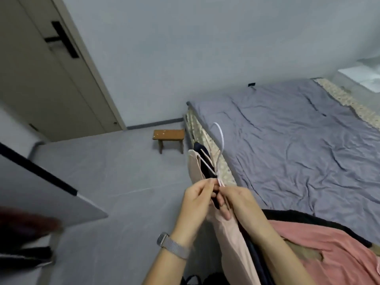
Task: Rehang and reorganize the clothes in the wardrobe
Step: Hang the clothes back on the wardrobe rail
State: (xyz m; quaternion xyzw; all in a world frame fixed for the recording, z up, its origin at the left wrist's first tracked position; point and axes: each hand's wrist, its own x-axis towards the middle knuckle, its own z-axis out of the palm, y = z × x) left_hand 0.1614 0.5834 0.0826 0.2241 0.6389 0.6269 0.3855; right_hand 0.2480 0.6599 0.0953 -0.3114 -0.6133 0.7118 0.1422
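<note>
A white wire hanger (218,145) points up and away from me, its hook toward the bed. A pale pink garment (195,167) and a dark navy garment (202,155) hang on it and trail down past my arms. My left hand (197,199) pinches the fabric at the hanger's near end. My right hand (236,200) grips the hanger's near end together with the pink cloth. A pink garment (320,247) and a black one (308,219) lie on the bed corner beside my right arm.
The bed (298,140) with a grey-blue sheet fills the right side. A small wooden stool (168,138) stands on the floor by its foot. A closed door (51,79) is at the left. A grey open panel (41,188) juts in at lower left.
</note>
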